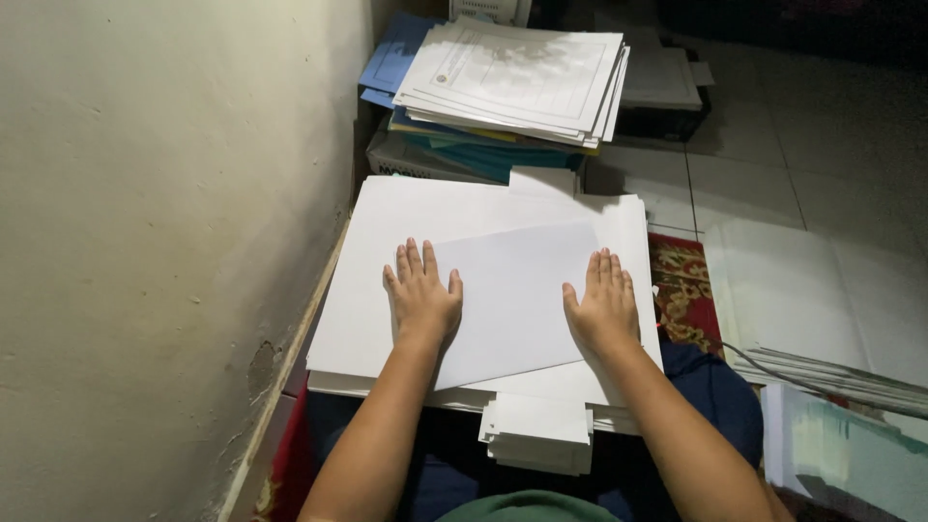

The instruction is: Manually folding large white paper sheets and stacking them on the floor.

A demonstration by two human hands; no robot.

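Left hand (422,295) lies flat, palm down, fingers spread a little, pressing the left edge of a single white sheet (512,300). Right hand (604,307) does the same on the sheet's right edge, fingers close together. Neither hand grips anything; both just rest on paper.

The sheet sits skewed on top of the big white paper stack (387,242), roughly at its middle, rotated a bit against the stack's edges. The stack rests on the person's lap, just beside the wall (164,242) on its left.

Doing this well, I'd judge: keep both palms even, slide the sheet rather than lift it, square one corner to the stack first, then the long edge. Light pressure so the sheets below don't creep.

Counts: two hands, one loose sheet on top, one large stack under it. One smaller wad of white paper (537,435) on the near side of the stack. One printed-forms pile (517,77) beyond the stack, on blue and teal folders (396,53). One more paper pile (822,309) on the floor right of the stack. Patterned red mat (684,290) between them.
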